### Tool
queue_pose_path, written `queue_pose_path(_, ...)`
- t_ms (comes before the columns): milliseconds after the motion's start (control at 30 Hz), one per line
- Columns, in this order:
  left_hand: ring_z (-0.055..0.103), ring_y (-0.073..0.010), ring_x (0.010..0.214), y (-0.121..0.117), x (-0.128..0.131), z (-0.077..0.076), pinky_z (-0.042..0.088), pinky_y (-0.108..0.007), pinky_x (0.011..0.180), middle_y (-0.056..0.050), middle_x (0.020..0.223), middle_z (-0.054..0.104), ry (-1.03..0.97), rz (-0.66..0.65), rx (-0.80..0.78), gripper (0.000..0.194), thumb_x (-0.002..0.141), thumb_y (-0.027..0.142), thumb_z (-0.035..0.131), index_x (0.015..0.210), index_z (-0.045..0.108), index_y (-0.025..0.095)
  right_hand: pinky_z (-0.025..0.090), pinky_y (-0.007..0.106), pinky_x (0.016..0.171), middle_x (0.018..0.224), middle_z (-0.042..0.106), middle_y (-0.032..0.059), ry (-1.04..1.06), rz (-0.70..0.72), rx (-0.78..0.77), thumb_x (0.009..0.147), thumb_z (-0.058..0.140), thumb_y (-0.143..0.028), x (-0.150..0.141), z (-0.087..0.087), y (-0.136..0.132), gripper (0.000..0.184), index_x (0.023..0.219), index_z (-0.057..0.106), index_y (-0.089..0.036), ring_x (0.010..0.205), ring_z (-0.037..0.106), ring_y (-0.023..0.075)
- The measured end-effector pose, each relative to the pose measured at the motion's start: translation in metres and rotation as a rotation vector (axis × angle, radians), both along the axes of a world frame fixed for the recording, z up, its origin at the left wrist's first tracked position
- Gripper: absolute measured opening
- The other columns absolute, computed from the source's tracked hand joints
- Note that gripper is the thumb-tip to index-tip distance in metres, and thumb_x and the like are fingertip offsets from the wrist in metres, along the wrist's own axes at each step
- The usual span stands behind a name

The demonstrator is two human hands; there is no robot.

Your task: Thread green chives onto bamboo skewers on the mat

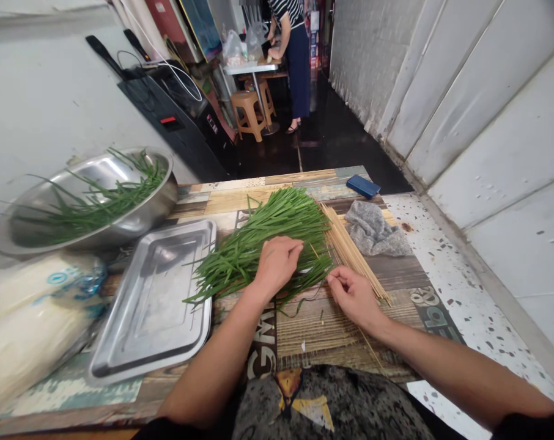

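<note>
A thick pile of green garlic chives (281,214) lies on the wood-patterned table. My left hand (279,260) rests over the near part of the pile, its fingers curled together on some chives. Just right of it, my right hand (354,299) pinches a thin bamboo skewer (371,349) at the cut ends of a small bunch of chives. The skewer's tail sticks out below my right palm, and its thin front end appears to come out among the chives near my left fingertips. Several more bamboo skewers (357,253) lie in a bundle beyond my right hand.
An empty metal tray (203,318) sits left of the pile. Behind it stands a steel bowl (162,198) with more chives. A filled plastic bag (38,330) is at far left. A grey cloth (375,229) and a blue box (363,186) lie at right. A person (298,67) works at a distant table.
</note>
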State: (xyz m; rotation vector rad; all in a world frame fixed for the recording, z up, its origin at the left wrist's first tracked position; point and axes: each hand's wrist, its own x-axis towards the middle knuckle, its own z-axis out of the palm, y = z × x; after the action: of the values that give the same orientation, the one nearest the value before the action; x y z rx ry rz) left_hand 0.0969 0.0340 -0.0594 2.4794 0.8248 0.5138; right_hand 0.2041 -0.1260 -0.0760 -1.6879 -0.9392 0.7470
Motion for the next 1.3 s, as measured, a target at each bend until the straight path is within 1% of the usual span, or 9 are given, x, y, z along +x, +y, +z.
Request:
queue_pose_path(133, 0.064, -0.0188, 0.095, -0.0002, 0.0001, -0.0008, 0.046, -0.034, 0.089, -0.004, 0.101, 0.073, -0.017, 0.021, -0.040, 0.022, 0.087, 0.024, 0.053, 0.099, 0.071, 0.021, 0.030, 0.022, 0.044, 0.051, 0.041, -0.0043, 0.013, 0.010, -0.007, 0.082, 0.046, -0.038, -0.0003, 0.0008, 0.0000, 0.023, 0.067, 0.049, -0.020, 0.047, 0.039, 0.0102)
queue_pose_path(333, 0.064, -0.0193, 0.093, -0.0007, 0.0005, -0.0007, 0.046, -0.034, 0.088, -0.004, 0.097, 0.073, -0.036, 0.024, -0.040, 0.020, 0.087, 0.022, 0.052, 0.091, 0.072, 0.020, 0.029, 0.022, 0.044, 0.053, 0.041, -0.0039, 0.012, 0.012, -0.005, 0.081, 0.046, -0.039, 0.0002, 0.0002, 0.0004, 0.025, 0.067, 0.049, -0.019, 0.048, 0.038, 0.0101)
queue_pose_path(533, 0.064, -0.0192, 0.091, -0.0014, 0.0013, -0.0027, 0.046, -0.034, 0.085, -0.003, 0.094, 0.073, -0.048, 0.031, -0.041, 0.019, 0.086, 0.023, 0.053, 0.089, 0.072, 0.021, 0.029, 0.022, 0.044, 0.053, 0.041, -0.0042, 0.009, 0.021, -0.029, 0.081, 0.045, -0.040, 0.0005, 0.0008, 0.0001, 0.025, 0.068, 0.050, -0.020, 0.047, 0.038, 0.0102)
queue_pose_path(800, 0.063, -0.0194, 0.090, -0.0045, 0.0012, -0.0004, 0.047, -0.033, 0.081, -0.003, 0.090, 0.073, -0.066, 0.047, -0.068, 0.015, 0.082, 0.022, 0.058, 0.088, 0.072, 0.021, 0.028, 0.022, 0.044, 0.051, 0.041, -0.0044, 0.018, 0.028, -0.037, 0.081, 0.044, -0.041, 0.0008, -0.0007, 0.0014, 0.025, 0.068, 0.050, -0.020, 0.046, 0.037, 0.0103)
queue_pose_path(967, 0.064, -0.0189, 0.091, -0.0049, 0.0013, -0.0010, 0.047, -0.034, 0.085, -0.003, 0.093, 0.073, -0.092, 0.019, -0.051, 0.017, 0.085, 0.022, 0.055, 0.090, 0.072, 0.020, 0.029, 0.022, 0.044, 0.051, 0.042, -0.0043, 0.009, 0.029, -0.037, 0.082, 0.044, -0.041, 0.0004, -0.0022, 0.0015, 0.026, 0.069, 0.050, -0.019, 0.046, 0.038, 0.0104)
queue_pose_path(1300, 0.066, -0.0181, 0.086, -0.0050, 0.0021, 0.0000, 0.049, -0.032, 0.085, -0.003, 0.088, 0.073, -0.117, 0.046, -0.058, 0.017, 0.083, 0.021, 0.057, 0.088, 0.072, 0.019, 0.030, 0.022, 0.045, 0.052, 0.042, -0.0045, 0.014, 0.030, -0.024, 0.081, 0.044, -0.039, -0.0003, -0.0016, -0.0001, 0.025, 0.068, 0.050, -0.019, 0.047, 0.038, 0.0099)
